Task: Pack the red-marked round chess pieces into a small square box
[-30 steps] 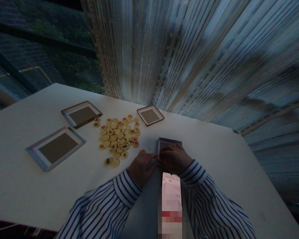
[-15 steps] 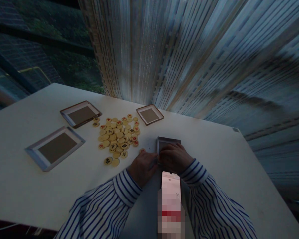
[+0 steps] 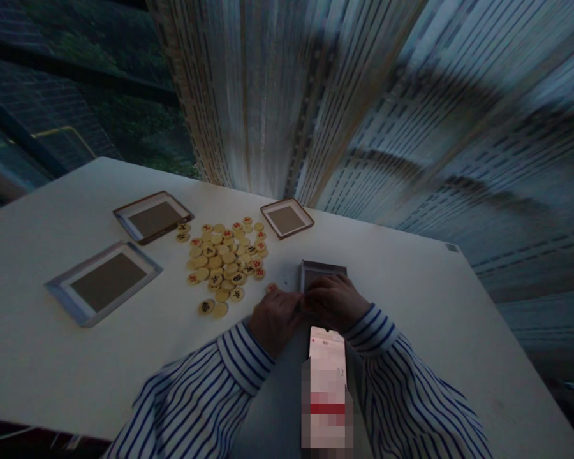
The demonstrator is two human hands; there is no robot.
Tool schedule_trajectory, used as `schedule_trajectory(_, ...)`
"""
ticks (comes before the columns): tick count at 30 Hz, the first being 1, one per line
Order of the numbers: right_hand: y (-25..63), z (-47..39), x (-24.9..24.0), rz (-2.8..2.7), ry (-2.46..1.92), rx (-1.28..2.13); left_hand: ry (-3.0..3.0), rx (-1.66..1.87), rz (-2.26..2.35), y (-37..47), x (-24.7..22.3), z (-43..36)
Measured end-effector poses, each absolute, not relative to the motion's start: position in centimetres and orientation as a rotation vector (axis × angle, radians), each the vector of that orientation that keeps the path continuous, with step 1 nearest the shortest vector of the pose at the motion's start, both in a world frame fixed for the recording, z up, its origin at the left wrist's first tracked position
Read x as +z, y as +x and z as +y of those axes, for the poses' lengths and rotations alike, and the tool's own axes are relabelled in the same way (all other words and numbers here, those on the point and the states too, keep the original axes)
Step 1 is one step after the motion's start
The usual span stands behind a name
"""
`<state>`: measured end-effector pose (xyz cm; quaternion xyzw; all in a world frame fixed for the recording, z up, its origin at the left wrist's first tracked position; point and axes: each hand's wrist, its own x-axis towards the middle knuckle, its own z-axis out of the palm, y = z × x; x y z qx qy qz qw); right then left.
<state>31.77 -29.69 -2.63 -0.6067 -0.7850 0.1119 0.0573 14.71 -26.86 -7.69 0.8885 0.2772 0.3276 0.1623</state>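
A small shallow cardboard box (image 3: 308,273), its open side up, sits on the table ahead of me. My left hand (image 3: 275,313) is closed at the box's near left corner, fingertips pinching the side there. Over the near side lies my right hand (image 3: 333,301), its fingers curled onto the same corner and meeting the left fingertips. Both hands cover the near wall and part of the inside. One Chinese chess piece (image 3: 272,288) with a red character lies just beyond my left knuckles. A phone (image 3: 326,363) with a lit screen is below my right hand.
Wooden Chinese chess pieces (image 3: 228,258) are heaped on the white table (image 3: 411,306). Two open trays or lids stand left of them, a brown-rimmed one (image 3: 143,240) and a grey one (image 3: 98,319). Another small brown-rimmed lid (image 3: 281,237) is behind. A curtain (image 3: 277,115) hangs past the far edge.
The view has shifted very slightly. Both hands stay at the box corner, with only small finger movement; the pieces and trays lie as before.
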Motion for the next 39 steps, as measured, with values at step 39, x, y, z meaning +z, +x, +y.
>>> schedule_trajectory(39, 35.6, -35.7, -5.9, -1.583, -2.033, 0.145, 2.589, 0.968, 0.777, 14.3, -7.8, -26.6)
